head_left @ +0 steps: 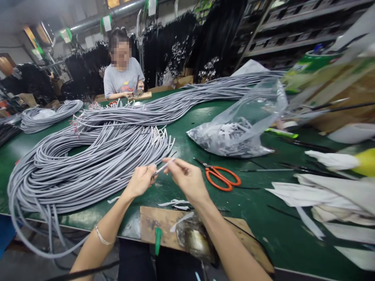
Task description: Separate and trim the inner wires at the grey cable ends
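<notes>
Both hands are meeting just above the near part of the table. The left hand is curling shut around a single grey cable, and the right hand is pinching its pale tip between thumb and fingers. The cable is running back to the left into the bundle, whose cut ends are fanning out just beyond the hands and whose loops are spilling over the near left edge of the table. Under the wrists a board is lying at the near edge, with white scraps just beyond it. Scissors are lying just right of the right hand, apart from it. A strip of bare green is lying open between the scissors and the bag behind them, while paper sheets are crowding the right side. A person is sitting at the far edge.
</notes>
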Demonstrator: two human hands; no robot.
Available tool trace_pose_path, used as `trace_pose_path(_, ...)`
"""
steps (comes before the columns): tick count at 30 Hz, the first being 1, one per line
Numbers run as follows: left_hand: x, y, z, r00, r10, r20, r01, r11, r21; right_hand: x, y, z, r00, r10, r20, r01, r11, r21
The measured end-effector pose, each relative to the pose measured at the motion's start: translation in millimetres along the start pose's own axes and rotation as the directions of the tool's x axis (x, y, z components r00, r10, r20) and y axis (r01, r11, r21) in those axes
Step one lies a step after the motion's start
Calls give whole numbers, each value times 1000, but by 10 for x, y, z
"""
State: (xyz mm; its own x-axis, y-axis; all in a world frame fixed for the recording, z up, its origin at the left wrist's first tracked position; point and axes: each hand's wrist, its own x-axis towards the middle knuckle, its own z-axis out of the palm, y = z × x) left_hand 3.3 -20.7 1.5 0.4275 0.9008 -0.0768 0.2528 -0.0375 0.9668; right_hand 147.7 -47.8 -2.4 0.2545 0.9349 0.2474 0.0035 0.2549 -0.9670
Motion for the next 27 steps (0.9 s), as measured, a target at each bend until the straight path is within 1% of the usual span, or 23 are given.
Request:
trace_pose_path(1, -1, -1, -5, 1000, -6, 16, 6, 999, 31, -6, 2, 29, 1000, -13, 26, 13, 1000, -7)
trace_pose_path(2, -1, 0, -14, 999, -24, 29, 22, 998, 53, -10, 11, 56, 1000, -27, 11, 27, 999, -23)
trace_pose_path(4, 1, 9, -43, 996, -80, 41, 77, 994, 73, -8, 47, 97, 997, -29, -68, 26, 999, -39)
trace_pose_path(6, 4, 26, -81, 991, -123, 43, 121, 991, 61, 7, 93, 115, 991, -3, -135, -2, 1000, -31)
trace_pose_path(10, 13, 67, -163, 984, -161, 71, 159, 987, 32, 45, 148, 104, 977, 8, -213, -11, 1000, -12)
trace_pose_path(15, 25, 73, -250, 975, -154, 157, 147, 987, 57, 58, 149, 66, 963, -35, -266, 21, 998, -57)
trace_pose_path(18, 23, 59, -272, 968, -93, 235, 81, 995, 62, 66, 144, 46, 948, -70, -309, 49, 996, -76)
trace_pose_path(19, 20, 54, -265, 962, -85, 261, 76, 996, 45, 70, 141, 41, 942, -83, -325, 58, 995, -85)
trace_pose_path(20, 18, 49, -247, 955, -94, 281, 94, 995, 15, 76, 138, 35, 936, -96, -338, 67, 993, -97)
trace_pose_path(21, 14, 43, -220, 947, -124, 296, 138, 990, -27, 82, 134, 29, 931, -108, -350, 73, 991, -111)
trace_pose_path(24, 2, 23, -100, 907, -240, 346, 306, 940, -150, 103, 128, 7, 916, -131, -380, 79, 986, -148)
trace_pose_path(25, -2, 18, -62, 896, -256, 362, 332, 928, -167, 110, 129, -2, 912, -132, -388, 80, 986, -149)
trace_pose_path(27, -7, 14, -18, 892, -256, 372, 336, 927, -167, 123, 135, -21, 909, -130, -397, 82, 988, -134)
